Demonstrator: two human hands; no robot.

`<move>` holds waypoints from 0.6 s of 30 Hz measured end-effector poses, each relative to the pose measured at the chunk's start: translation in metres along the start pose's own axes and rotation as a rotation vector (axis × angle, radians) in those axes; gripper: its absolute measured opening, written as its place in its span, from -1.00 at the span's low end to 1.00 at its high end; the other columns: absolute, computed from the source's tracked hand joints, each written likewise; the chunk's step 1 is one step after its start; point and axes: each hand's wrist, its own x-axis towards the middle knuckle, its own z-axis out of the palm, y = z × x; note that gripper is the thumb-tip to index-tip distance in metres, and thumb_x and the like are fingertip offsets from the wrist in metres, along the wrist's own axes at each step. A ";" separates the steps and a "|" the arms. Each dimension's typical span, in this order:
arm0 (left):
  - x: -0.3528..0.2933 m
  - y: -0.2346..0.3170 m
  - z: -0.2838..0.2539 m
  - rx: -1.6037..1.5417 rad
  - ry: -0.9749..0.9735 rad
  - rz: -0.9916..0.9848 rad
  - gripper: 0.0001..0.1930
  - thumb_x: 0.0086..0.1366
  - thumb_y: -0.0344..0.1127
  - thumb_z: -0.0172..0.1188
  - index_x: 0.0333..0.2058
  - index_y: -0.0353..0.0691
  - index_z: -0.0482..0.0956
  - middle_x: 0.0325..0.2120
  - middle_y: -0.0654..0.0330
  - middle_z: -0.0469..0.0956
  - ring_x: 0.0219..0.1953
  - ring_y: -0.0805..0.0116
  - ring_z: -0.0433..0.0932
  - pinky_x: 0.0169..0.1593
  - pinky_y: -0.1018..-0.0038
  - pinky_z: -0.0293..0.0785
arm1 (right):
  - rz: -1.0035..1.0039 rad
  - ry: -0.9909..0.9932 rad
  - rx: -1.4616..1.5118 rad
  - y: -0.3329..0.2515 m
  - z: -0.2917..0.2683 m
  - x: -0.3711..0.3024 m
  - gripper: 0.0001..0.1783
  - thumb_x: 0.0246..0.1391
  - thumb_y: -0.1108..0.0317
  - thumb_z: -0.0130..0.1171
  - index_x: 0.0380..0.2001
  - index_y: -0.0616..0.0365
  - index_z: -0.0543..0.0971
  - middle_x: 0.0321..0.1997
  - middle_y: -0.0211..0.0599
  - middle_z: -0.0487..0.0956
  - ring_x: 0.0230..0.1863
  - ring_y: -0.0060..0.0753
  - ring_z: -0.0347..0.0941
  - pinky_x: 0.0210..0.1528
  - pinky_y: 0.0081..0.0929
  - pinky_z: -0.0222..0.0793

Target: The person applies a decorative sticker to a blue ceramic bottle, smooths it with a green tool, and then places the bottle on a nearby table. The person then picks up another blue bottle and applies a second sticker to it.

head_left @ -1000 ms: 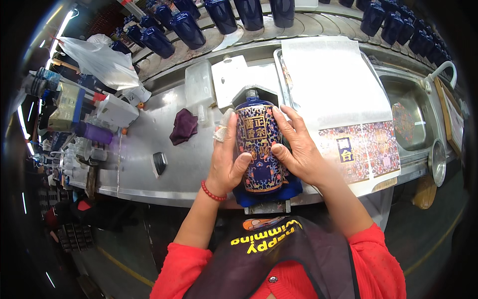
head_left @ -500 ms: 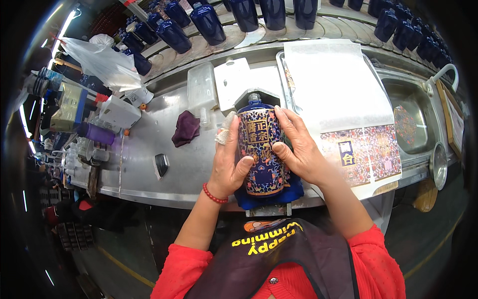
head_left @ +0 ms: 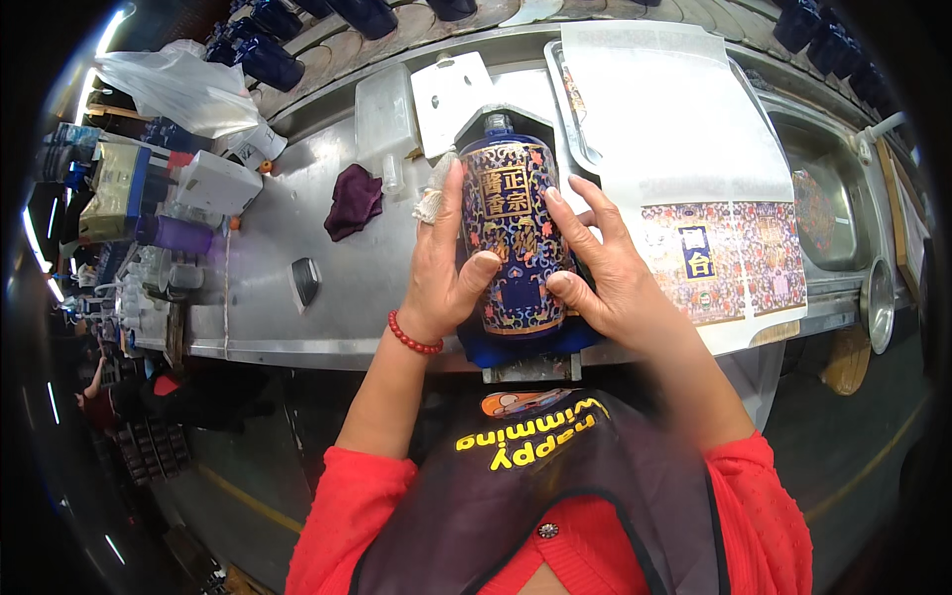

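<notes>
A dark blue glass bottle (head_left: 509,233) with a colourful floral, gold-lettered wrap lies neck away from me in an angled rest, over dark blue cloth (head_left: 483,349). My left hand (head_left: 436,273) cups its left side, fingers along the edge and thumb on the front. A whitish wrap (head_left: 430,203) covers a finger of that hand. At the bottle's right side is my right hand (head_left: 617,273), its thumb on the lower front and index fingertip against the wrap. Its other fingers are bent and partly hidden.
Printed floral sheets (head_left: 694,268) and white paper (head_left: 664,119) lie right, beside a metal sink (head_left: 843,233). On the left are a purple cloth (head_left: 354,202), a black scraper-like piece (head_left: 306,283) and a clear plastic box (head_left: 385,117). Blue bottles (head_left: 365,16) line the far conveyor.
The whole view has shifted, so the bench appears higher. My right hand has slid down the bottle toward its base, while my left hand keeps nearly the same place on it.
</notes>
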 end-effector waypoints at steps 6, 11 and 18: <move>0.001 -0.001 0.000 0.015 0.006 0.005 0.01 0.41 0.35 0.03 0.45 -0.48 0.04 0.39 -0.26 0.19 0.45 -0.12 0.17 0.47 0.18 0.01 | -0.001 -0.034 0.080 0.005 -0.002 -0.005 -0.12 0.25 -0.07 0.26 0.50 0.05 0.21 0.51 0.11 0.08 0.27 0.03 0.36 0.34 -0.11 0.31; 0.000 -0.002 0.000 0.011 0.010 0.015 0.01 0.40 0.36 0.03 0.45 -0.47 0.04 0.38 -0.25 0.20 0.45 -0.10 0.17 0.47 0.19 0.02 | 0.031 -0.100 0.095 0.002 -0.004 -0.013 -0.01 0.17 -0.13 0.33 0.50 0.09 0.19 0.54 0.09 0.04 0.33 0.07 0.32 0.38 -0.09 0.27; 0.000 0.002 0.000 0.042 0.025 0.029 -0.01 0.41 0.33 0.04 0.45 -0.45 0.07 0.36 -0.23 0.25 0.41 -0.09 0.22 0.45 0.18 0.05 | -0.022 -0.124 -0.006 0.005 -0.008 -0.010 0.08 0.10 -0.15 0.38 0.52 0.08 0.14 0.54 0.12 0.05 0.49 0.16 0.13 0.49 -0.05 0.08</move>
